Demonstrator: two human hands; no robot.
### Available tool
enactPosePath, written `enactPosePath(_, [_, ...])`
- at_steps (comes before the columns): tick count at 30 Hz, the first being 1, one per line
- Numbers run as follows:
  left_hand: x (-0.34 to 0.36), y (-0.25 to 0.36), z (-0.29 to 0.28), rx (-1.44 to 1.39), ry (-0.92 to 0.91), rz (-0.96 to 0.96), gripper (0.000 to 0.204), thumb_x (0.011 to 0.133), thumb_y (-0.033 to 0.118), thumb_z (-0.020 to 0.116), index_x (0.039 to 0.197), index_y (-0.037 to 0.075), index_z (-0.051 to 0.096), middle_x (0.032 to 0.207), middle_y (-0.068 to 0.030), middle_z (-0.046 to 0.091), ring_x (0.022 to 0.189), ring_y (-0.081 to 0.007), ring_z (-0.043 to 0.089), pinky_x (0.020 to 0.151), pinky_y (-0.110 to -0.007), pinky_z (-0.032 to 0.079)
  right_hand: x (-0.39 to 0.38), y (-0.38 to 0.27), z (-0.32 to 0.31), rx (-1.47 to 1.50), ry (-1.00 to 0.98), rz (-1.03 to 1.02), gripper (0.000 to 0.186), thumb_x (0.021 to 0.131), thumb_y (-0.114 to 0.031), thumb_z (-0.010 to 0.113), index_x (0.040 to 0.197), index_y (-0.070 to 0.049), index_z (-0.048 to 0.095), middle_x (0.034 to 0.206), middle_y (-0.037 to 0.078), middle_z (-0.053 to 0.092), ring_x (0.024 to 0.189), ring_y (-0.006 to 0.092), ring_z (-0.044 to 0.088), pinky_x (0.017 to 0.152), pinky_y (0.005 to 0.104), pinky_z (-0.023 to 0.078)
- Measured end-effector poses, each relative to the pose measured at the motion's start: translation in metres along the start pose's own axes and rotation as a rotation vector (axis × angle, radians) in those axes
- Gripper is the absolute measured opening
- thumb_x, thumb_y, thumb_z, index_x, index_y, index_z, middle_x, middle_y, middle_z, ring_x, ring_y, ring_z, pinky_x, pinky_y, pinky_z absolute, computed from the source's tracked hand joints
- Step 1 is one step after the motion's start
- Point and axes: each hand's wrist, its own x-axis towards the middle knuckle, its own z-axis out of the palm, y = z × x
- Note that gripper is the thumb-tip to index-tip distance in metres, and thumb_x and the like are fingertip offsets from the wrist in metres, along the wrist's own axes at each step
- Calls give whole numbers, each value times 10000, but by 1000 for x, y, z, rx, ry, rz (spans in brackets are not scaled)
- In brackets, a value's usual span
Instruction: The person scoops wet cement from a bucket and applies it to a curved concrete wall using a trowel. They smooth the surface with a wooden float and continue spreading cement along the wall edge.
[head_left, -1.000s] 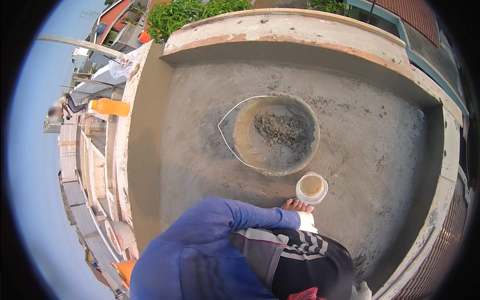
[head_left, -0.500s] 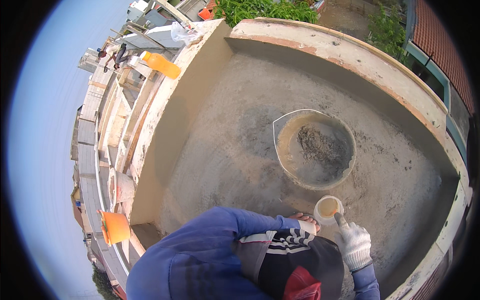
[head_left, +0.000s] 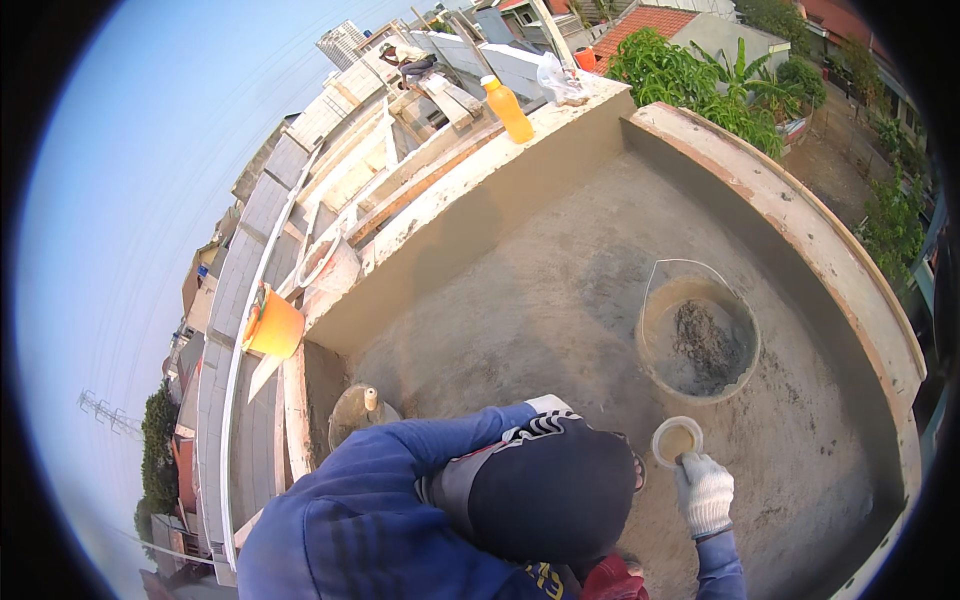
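My right hand [head_left: 704, 492], in a white knit glove and blue sleeve, grips the near rim of a small translucent tub [head_left: 678, 440] of murky liquid on the concrete floor. My left hand [head_left: 550, 404], also gloved in white, lies at my dark-clad knee, its fingers hidden. Beyond the tub sits a large bucket [head_left: 700, 345] of grey mortar with a white wire handle. At my left, partly behind my blue sleeve, a round object [head_left: 350, 420] with a pale handle stands on the floor; I cannot make out what it is.
A low plastered wall [head_left: 470, 220] bounds the left, carrying a yellow bottle [head_left: 507, 110] and clear plastic bag [head_left: 560, 85]. An orange bucket [head_left: 275, 325] and pale bucket [head_left: 328, 262] are on framing at left. A parapet [head_left: 775, 190] curves along the right. A co-worker [head_left: 410, 62] crouches on distant framing.
My right hand has come into view and taken hold of the small tub's rim. The view has swung left, bringing more framing and the round object by my sleeve into sight.
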Motion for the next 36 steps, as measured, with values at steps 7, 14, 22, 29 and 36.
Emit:
enactPosePath(7, [-93, -60, -9, -51, 308, -277, 573, 1000, 528, 673, 1372, 101, 760, 1271, -195, 789, 1183, -306, 752, 1056, -403, 552, -21, 26, -50, 102, 99, 173, 127, 873, -120, 789, 974, -49, 758, 918, 166, 753, 870, 368, 754, 760, 444, 587])
enactPosePath(14, [-161, -95, 6, -10, 269, -457, 603, 996, 592, 652, 1394, 150, 757, 1326, -159, 777, 1220, -316, 736, 1079, -405, 539, 4, 58, -96, 41, 290, 304, 143, 951, -116, 724, 1031, 3, 734, 953, 217, 744, 897, 408, 746, 779, 453, 568])
enactPosePath(22, [-216, -47, 10, 14, 279, -464, 613, 986, 605, 644, 1401, 168, 754, 1399, -167, 741, 1304, -330, 694, 1133, -401, 502, 49, 122, -76, -43, 365, 323, 186, 1011, -173, 675, 1095, -17, 730, 1000, 214, 753, 944, 434, 734, 803, 490, 566])
enactPosePath(29, [-244, -208, 35, 139, 256, -409, 645, 1012, 669, 593, 1426, 196, 736, 1439, -174, 715, 1329, -364, 671, 1147, -415, 496, 51, 131, -56, -98, 339, 275, 216, 1016, -169, 662, 1169, -36, 733, 1047, 203, 771, 950, 424, 742, 807, 508, 573])
enactPosePath(36, [-334, -280, 83, 318, 130, -483, 479, 1097, 502, 545, 1428, 187, 691, 1397, -135, 742, 1245, -323, 726, 1072, -438, 533, 51, 116, -51, -160, 248, 391, 542, 1043, -182, 649, 1581, -184, 579, 978, 195, 779, 874, 377, 772, 776, 495, 588])
